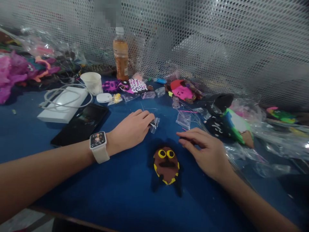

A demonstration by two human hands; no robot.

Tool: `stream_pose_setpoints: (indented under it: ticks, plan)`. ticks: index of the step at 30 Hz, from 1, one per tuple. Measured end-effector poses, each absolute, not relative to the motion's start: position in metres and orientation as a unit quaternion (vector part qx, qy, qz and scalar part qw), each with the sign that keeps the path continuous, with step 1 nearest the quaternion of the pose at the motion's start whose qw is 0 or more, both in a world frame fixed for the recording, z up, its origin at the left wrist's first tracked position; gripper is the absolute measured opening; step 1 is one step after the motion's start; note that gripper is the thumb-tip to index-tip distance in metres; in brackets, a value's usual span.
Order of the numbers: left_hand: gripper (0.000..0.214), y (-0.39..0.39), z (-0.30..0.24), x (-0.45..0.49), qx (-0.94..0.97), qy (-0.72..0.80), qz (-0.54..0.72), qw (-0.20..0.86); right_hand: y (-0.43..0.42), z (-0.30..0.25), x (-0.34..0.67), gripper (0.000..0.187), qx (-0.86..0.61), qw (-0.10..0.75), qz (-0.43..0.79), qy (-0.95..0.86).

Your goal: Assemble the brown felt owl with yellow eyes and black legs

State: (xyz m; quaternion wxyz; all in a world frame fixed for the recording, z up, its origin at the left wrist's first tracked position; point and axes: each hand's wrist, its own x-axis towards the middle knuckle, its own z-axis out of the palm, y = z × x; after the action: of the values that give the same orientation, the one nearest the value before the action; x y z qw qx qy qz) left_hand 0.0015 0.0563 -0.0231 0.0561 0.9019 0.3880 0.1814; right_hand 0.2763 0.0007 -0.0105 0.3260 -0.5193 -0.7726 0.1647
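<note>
My left hand (135, 127), with a watch (98, 139) on its wrist, rests on the blue table. Its fingers are closed on a small clear plastic packet (154, 125) with something dark in it. My right hand (207, 149) hovers to the right, thumb and forefinger slightly apart, nothing visible between them. Between and below both hands lies a brown clay figure (166, 166) with yellow-ringed eyes, a black moustache shape, a yellow spotted edge and black limbs. Just beyond my right fingertips are an opened clear wrapper (183, 120) and a thin pink stick (187, 111).
A black phone (82, 124), a white box (64, 104) with a coiled cable, a paper cup (92, 83) and a tea-coloured drink bottle (121, 56) stand left and behind. Clay figures line a perforated metal panel (193, 38). Crumpled plastic (272, 161) and a blue-green clay piece (238, 125) lie right.
</note>
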Motion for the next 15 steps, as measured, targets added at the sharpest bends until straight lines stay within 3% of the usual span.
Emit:
stream_pose_setpoints:
  ticks: [5, 11, 15]
  plan:
    - [0.02, 0.057, -0.022, 0.002, 0.899, 0.395, 0.18, 0.057, 0.01, -0.008, 0.272, 0.018, -0.524, 0.296, 0.154, -0.783]
    - [0.019, 0.057, -0.022, 0.001, 0.9, 0.393, 0.182, 0.058, 0.03, 0.006, 0.255, 0.045, -0.468, 0.221, 0.222, -0.827]
    - [0.018, 0.059, -0.024, 0.001, 0.898, 0.394, 0.188, 0.056, 0.055, 0.006, 0.25, 0.022, -0.404, 0.195, 0.329, -0.831]
